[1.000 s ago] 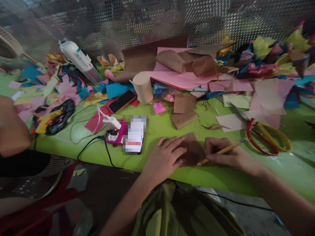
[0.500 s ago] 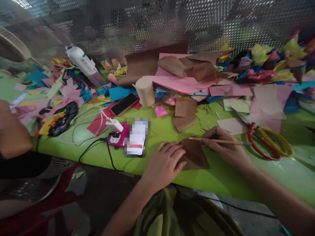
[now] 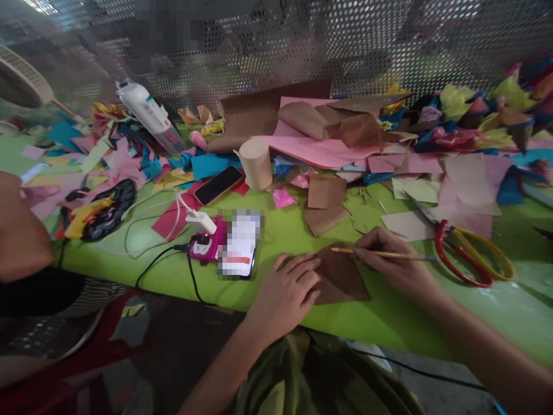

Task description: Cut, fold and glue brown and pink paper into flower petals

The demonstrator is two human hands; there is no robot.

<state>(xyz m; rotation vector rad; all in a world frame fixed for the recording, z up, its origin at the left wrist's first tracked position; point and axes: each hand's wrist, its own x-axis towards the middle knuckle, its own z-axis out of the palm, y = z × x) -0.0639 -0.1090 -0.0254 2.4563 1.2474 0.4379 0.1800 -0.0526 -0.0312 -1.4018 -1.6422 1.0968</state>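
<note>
A: Where is the brown paper (image 3: 343, 282)?
B: It lies flat on the green worktop (image 3: 389, 323), at the near edge and right of the middle, with one corner pointing nearest the right side.
A: What about the left hand (image 3: 288, 289)?
B: It rests palm down over the paper's left side, its grip open and fingers loosely bent, pressing on the sheet rather than clasping anything.
A: And the right hand (image 3: 397, 266)?
B: Its grip is closed around a pencil (image 3: 389, 254), thumb and fingers pinched near the point. The pencil slants low, tip leftward over the far part of the paper; I can't tell whether the tip touches.
A: What sits around them?
B: To the right, scissors (image 3: 469, 253) with one red and one yellow handle, blades aimed far and left. Just beyond the paper are brown paper pieces (image 3: 326, 199), partly overlapping, with a pink packet (image 3: 284, 198) to their left.
A: Left of the hands?
B: A lit phone (image 3: 238, 248), its screen blurred, beside a magenta power block (image 3: 205, 249) with a white plug. Farther off are a dark phone (image 3: 219, 185) and an upright paper tube (image 3: 256, 165).
A: Farthest?
B: Pink sheets (image 3: 302, 145) and a perforated screen (image 3: 276, 52). At far left, another person's arm (image 3: 23, 230) shows.
</note>
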